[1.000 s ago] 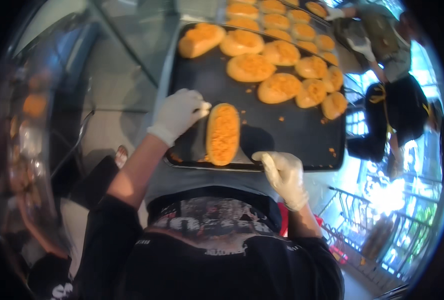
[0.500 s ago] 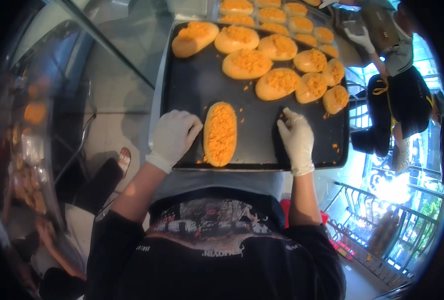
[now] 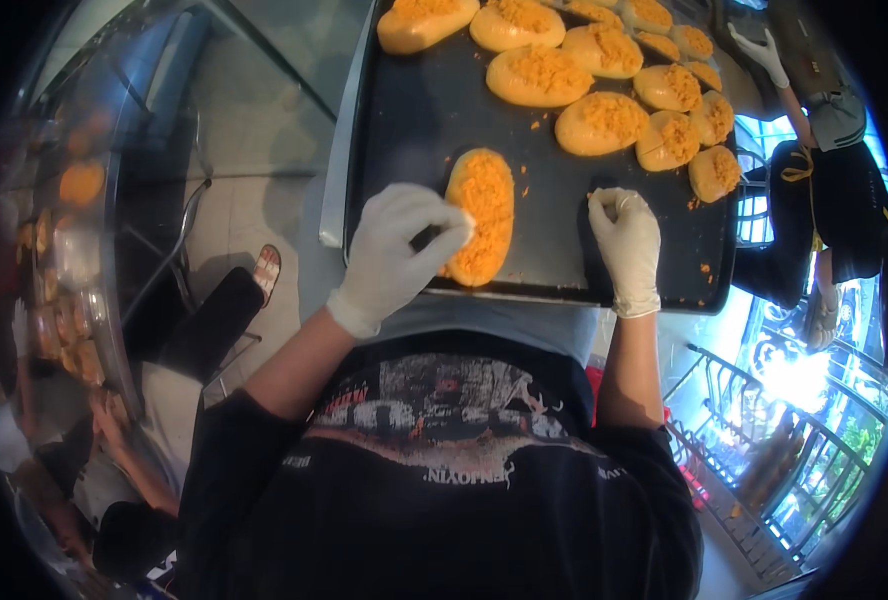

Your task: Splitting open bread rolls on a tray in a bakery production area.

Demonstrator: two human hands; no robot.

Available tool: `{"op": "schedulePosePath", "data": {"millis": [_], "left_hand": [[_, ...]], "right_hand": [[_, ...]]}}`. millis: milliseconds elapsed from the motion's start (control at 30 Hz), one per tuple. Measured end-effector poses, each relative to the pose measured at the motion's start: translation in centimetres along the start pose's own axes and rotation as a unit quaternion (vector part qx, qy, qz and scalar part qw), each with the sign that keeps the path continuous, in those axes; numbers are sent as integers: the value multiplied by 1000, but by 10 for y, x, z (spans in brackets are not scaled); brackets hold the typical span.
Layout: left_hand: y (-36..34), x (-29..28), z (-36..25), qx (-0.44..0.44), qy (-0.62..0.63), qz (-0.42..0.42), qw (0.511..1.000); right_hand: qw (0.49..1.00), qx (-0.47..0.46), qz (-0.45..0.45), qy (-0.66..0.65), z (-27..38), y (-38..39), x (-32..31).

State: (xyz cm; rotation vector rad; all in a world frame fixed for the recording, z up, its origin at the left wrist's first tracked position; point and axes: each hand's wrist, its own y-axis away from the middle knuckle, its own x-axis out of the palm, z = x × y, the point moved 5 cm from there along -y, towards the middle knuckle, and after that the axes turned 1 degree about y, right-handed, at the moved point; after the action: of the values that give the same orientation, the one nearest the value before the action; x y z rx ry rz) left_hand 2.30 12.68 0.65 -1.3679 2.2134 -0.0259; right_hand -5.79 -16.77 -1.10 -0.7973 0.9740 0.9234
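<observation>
A long oval bun [image 3: 481, 215] topped with orange shreds lies on the dark baking tray [image 3: 384, 130] in front of me, its length pointing away from me. My left hand [image 3: 404, 255], in a whitish glove, is closed in a pinch, with its fingertips at the bun's lower left edge. Whatever may be between those fingertips is hidden. To the right of the bun, my gloved right hand [image 3: 626, 245] hovers over or rests on the tray, fingers curled together. I cannot make out anything in it. Several similar buns [image 3: 601, 123] fill the tray's far right part.
Orange crumbs [image 3: 706, 268] dot the tray. More topped buns [image 3: 654, 14] lie beyond its far side. A gloved co-worker [image 3: 824, 180] stands at the right, near a metal railing [image 3: 764, 450]. At the left, another person's sandalled foot [image 3: 267, 272] shows, beside a blurred counter [image 3: 114, 340].
My left hand has moved from beside the bun to its edge, fingertips now overlapping it. The right hand stays curled on the right. The whole view has shifted, so the tray sits higher.
</observation>
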Motion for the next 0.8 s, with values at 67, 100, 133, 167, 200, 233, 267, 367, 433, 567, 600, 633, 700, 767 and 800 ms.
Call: {"op": "schedulePosePath", "data": {"millis": [67,100,133,167,200,233,267,367,433,567,600,633,700,767,800], "left_hand": [[-1,6,-4,55,-69,28,996],[-2,5,-4,73,-78,20,994],[-1,5,-3,57,-64,28,996],[-1,4,-1,45,-49,35,997],[-3,4,2,28,-31,44,998],[-5,3,3,44,-34,41,998],[-3,2,6,22,-23,41,999],[-3,2,10,-25,1,42,999],[-3,4,10,-10,-21,38,999],[-2,5,-2,42,-49,37,997],[-6,11,-5,53,-63,42,996],[-4,14,-7,61,-46,48,996],[-2,7,-9,67,-67,20,995],[-5,5,-7,66,-80,5,995],[-7,7,-6,79,-90,13,993]], "right_hand": [[1000,-14,4,-19,8,5,-4],[999,-22,18,-41,11,8,-5],[997,-29,32,-64,14,11,-8],[995,-34,39,-87,17,14,-9],[995,-40,30,-90,18,12,-12],[995,-23,36,-92,17,12,-13],[994,-3,48,-93,15,17,-13],[993,27,56,-101,10,21,-11],[992,32,43,-117,5,22,-10],[994,-2,-25,-105,3,14,-8],[995,-25,-41,-92,0,10,-14],[996,-14,-27,-78,0,13,-12],[997,-1,-9,-70,5,14,-8],[998,-2,-1,-60,12,12,-6],[998,-23,-11,-61,15,12,-5]]}}
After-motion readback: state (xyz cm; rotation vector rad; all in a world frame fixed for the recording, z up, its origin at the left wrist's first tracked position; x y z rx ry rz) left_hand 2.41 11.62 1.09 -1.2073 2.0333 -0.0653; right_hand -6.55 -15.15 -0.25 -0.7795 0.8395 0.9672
